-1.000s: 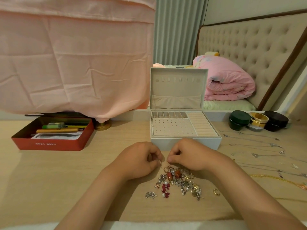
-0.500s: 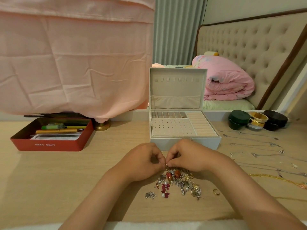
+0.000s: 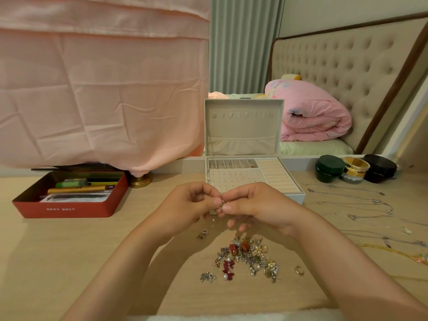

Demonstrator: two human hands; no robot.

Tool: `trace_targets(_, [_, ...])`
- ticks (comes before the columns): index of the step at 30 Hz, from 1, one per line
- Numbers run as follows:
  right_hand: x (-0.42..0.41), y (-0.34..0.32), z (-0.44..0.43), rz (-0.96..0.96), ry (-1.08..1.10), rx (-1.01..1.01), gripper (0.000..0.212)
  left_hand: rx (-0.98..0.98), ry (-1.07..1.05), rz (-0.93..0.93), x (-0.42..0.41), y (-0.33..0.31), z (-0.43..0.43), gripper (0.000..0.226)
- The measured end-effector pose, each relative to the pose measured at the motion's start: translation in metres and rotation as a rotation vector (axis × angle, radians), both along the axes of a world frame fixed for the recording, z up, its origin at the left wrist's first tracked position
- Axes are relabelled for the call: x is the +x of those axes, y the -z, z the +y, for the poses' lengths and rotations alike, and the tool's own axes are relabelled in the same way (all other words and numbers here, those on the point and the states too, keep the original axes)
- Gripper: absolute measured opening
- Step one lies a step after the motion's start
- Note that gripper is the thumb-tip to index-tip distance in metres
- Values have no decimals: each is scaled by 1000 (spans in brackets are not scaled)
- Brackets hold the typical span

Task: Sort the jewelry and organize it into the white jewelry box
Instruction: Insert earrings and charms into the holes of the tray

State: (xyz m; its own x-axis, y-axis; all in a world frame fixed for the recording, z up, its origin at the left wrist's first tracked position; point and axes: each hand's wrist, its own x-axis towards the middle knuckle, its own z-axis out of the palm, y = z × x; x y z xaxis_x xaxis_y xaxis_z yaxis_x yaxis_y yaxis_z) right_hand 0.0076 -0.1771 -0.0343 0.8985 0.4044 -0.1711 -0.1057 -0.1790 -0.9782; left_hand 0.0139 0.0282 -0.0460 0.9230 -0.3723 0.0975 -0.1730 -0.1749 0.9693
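Observation:
The white jewelry box [image 3: 279, 172] stands open in the middle of the desk, its lid upright. Just in front of it, my left hand [image 3: 190, 205] and my right hand [image 3: 252, 205] meet, and together they pinch a small gold earring [image 3: 222, 202] between thumbs and fingertips, raised above the desk. A pile of mixed jewelry [image 3: 247, 258] with red, pearl and silver pieces lies below the hands. Beside the pile sit a gold ring [image 3: 299, 270], a silver cluster [image 3: 207, 276] and a heart-shaped piece [image 3: 203, 233].
A red tin [image 3: 69, 205] with pens stands at the left, by a brass lamp base [image 3: 140, 180]. Three round jars [image 3: 355, 167] stand at the back right. Thin silver necklaces [image 3: 352, 200] and a gold chain [image 3: 393, 252] lie spread across the desk's right side.
Both hands have risen from the pile toward the box, carrying the small earring between them. The heart-shaped piece now shows on the desk where the hands were.

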Motion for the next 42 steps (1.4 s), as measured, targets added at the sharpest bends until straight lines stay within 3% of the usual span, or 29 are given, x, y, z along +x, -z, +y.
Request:
trace_targets(6, [0, -3, 2, 6, 102, 50, 18, 12, -29, 47, -3, -7, 1, 19])
trace_targets(11, [4, -9, -6, -37, 168, 40, 16, 91, 63, 146, -2, -13, -2, 22])
trace_targets(19, [45, -46, -27, -145, 250, -51, 14, 227, -34, -12, 56, -45, -39, 11])
trace_targets(24, [98, -60, -42, -231, 351, -218, 12, 342, -119, -138, 108, -51, -55, 10])
trace_targets(27, [127, -53, -44, -269, 371, -385, 11, 506, -131, -209, 129, -46, -62, 13])
trace_targets(30, [147, -41, -44, -312, 359, -561, 5, 694, -125, -324, 136, -44, -67, 23])
trace_targets(36, [169, -21, -46, -380, 321, -767, 12, 878, -79, -444, 152, -32, -69, 31])
trace_targets(42, [172, -17, -42, -419, 217, -912, 4, 985, 30, -510, 157, -19, -70, 35])
